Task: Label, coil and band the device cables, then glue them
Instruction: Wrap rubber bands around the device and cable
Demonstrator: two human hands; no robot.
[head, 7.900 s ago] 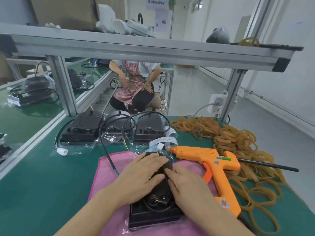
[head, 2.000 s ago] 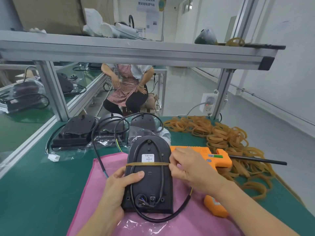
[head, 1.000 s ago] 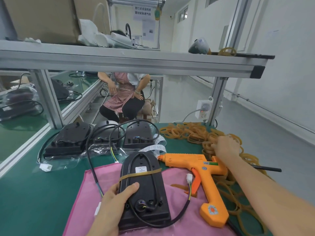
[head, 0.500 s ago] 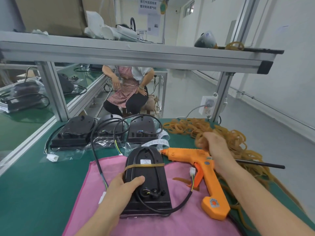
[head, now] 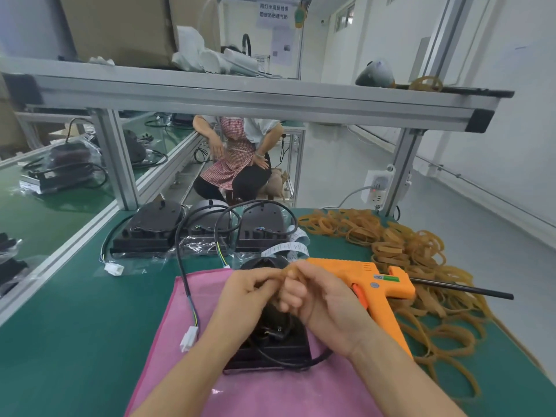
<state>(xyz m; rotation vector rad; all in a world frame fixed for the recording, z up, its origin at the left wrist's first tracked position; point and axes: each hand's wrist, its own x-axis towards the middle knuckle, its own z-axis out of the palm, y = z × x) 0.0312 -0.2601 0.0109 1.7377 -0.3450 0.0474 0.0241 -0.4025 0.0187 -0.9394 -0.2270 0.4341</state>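
Observation:
A black device lies on the pink cloth, its black cable looping round the near end. My left hand and my right hand meet just above the device's middle. Both pinch a tan rubber band between their fingertips. The hands hide the device's label and its first band. A loose cable from a rear device ends in a white connector on the cloth at left. The orange glue gun lies just right of my right hand.
Three more black devices in clear bags stand at the back of the green bench. A large heap of rubber bands covers the right side. A black rod lies across it. An aluminium frame post rises at back left. A seated person is beyond.
My right hand came back from the band heap with a rubber band and joined my left hand above the device. My left hand let go of the device's side.

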